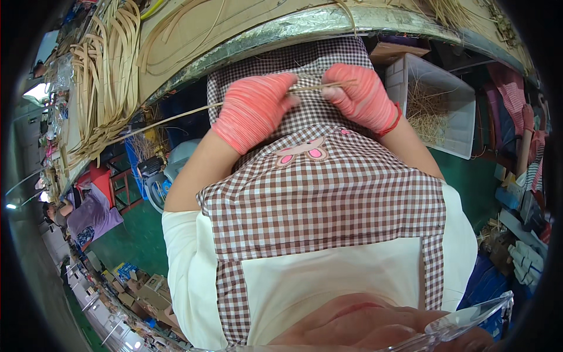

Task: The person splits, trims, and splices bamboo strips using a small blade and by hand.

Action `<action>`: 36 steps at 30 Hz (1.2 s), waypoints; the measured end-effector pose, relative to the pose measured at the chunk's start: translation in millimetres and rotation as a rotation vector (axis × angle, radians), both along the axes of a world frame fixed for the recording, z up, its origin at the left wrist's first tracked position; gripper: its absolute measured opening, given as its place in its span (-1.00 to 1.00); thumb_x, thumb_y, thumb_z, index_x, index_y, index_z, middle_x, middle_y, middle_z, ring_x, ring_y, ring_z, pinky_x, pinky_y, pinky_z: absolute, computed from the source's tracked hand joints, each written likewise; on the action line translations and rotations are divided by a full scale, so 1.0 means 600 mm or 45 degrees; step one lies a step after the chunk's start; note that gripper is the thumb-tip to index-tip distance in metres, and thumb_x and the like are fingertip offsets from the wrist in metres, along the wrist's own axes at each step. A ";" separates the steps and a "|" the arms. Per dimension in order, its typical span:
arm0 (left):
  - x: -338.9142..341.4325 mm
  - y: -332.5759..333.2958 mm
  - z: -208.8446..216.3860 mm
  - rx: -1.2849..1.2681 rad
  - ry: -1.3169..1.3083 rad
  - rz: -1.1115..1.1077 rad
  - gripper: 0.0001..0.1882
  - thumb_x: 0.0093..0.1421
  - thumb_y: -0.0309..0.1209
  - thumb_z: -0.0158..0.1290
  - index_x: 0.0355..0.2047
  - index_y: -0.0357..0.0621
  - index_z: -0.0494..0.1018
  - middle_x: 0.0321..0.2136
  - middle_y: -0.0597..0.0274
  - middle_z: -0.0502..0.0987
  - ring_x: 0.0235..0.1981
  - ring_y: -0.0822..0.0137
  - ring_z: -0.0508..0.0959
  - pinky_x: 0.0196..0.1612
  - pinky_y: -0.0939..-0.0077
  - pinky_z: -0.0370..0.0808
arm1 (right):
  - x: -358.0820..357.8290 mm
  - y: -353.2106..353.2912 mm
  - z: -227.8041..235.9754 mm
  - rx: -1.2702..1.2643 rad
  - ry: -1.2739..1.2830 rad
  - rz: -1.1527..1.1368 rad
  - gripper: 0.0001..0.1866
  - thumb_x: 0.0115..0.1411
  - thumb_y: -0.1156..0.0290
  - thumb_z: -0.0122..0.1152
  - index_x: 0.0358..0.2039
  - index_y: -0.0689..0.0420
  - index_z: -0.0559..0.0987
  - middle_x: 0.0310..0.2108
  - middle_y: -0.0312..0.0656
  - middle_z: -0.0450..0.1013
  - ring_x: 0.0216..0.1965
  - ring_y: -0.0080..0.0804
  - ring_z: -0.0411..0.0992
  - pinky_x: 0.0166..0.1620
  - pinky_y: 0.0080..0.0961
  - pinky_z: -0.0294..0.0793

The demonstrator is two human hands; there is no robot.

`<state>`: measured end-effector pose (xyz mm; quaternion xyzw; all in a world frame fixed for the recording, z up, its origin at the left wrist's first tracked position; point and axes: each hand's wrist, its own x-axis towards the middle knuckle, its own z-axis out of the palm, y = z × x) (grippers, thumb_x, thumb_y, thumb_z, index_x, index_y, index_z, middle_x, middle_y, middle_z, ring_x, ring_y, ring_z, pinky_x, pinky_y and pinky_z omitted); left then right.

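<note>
On the desk (234, 35) lies one bundle of flat strips (105, 76). Two gloved hands, left hand (255, 111) and right hand (359, 97), each pinch closed on one thin strip (193, 111). One white bin (437, 105) stands right.

Between the 2 gloved hands, the left hand (255, 111) and the right hand (358, 94), there is only a narrow gap above the checked apron (328, 193), and a thin cane strip (187, 114) crosses it, running out leftward. Ahead, the metal-edged workbench (281, 29) closes off the space just beyond the knuckles. To the right, a white plastic bin (451, 111) of straw stands near. Loose cane bundles (105, 76) crowd the bench's left end.
</note>
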<state>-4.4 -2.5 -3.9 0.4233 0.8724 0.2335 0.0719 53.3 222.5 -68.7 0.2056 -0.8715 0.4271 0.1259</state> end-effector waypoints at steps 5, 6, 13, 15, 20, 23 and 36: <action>-0.004 -0.008 -0.017 0.068 -0.003 -0.022 -0.80 0.11 -0.35 0.24 -0.29 -0.17 0.60 -0.41 0.04 0.61 -0.35 0.02 0.61 -0.27 0.31 0.55 | -0.002 0.010 0.007 -0.066 -0.037 0.020 -0.59 0.27 -0.02 0.13 -0.33 0.13 0.57 -0.44 -0.10 0.48 -0.38 -0.06 0.50 -0.31 -0.28 0.48; -0.001 -0.001 -0.017 0.176 -0.077 -0.030 -0.80 0.12 -0.35 0.25 -0.28 -0.17 0.60 -0.41 0.04 0.61 -0.36 0.02 0.61 -0.28 0.33 0.54 | -0.002 0.003 -0.002 -0.080 -0.009 0.036 -0.59 0.28 -0.02 0.12 -0.34 0.12 0.57 -0.44 -0.10 0.48 -0.38 -0.07 0.50 -0.31 -0.28 0.48; 0.014 0.025 -0.008 0.369 -0.312 0.000 -0.83 0.16 -0.30 0.19 -0.34 -0.11 0.57 -0.46 0.06 0.58 -0.41 0.00 0.60 -0.33 0.23 0.53 | -0.005 -0.011 -0.009 -0.163 -0.025 0.171 -0.60 0.31 0.02 0.10 -0.32 0.14 0.56 -0.46 -0.12 0.46 -0.40 -0.07 0.48 -0.31 -0.30 0.48; 0.015 0.027 0.001 0.382 -0.366 -0.012 -0.82 0.18 -0.39 0.20 -0.23 -0.18 0.58 -0.38 0.00 0.60 -0.35 0.11 0.61 -0.24 0.39 0.53 | -0.004 0.000 -0.009 -0.193 -0.009 0.190 -0.61 0.32 0.03 0.09 -0.30 0.15 0.56 -0.46 -0.13 0.46 -0.40 -0.08 0.47 -0.31 -0.31 0.48; 0.003 0.005 -0.004 0.148 -0.312 0.120 -0.82 0.19 -0.43 0.20 -0.21 -0.19 0.58 -0.38 0.04 0.61 -0.37 0.16 0.61 -0.24 0.42 0.53 | -0.008 0.036 -0.004 -0.368 -0.041 0.122 -0.60 0.33 0.06 0.12 -0.29 0.20 0.55 -0.45 -0.09 0.47 -0.41 -0.17 0.47 -0.31 -0.37 0.47; 0.011 0.012 -0.004 0.296 -0.316 0.031 -0.83 0.17 -0.47 0.22 -0.22 -0.21 0.59 -0.39 0.04 0.61 -0.38 0.17 0.62 -0.27 0.42 0.54 | -0.005 0.021 -0.013 -0.371 0.020 0.125 -0.57 0.32 0.00 0.13 -0.31 0.18 0.55 -0.45 -0.11 0.47 -0.42 -0.17 0.48 -0.33 -0.35 0.47; 0.009 0.020 0.006 0.361 -0.321 0.160 -0.86 0.17 -0.37 0.19 -0.31 -0.15 0.58 -0.42 0.03 0.60 -0.39 0.02 0.61 -0.32 0.30 0.54 | -0.012 0.014 -0.004 -0.294 0.034 0.128 -0.55 0.28 -0.04 0.15 -0.36 0.17 0.53 -0.48 -0.11 0.45 -0.43 -0.11 0.46 -0.37 -0.29 0.44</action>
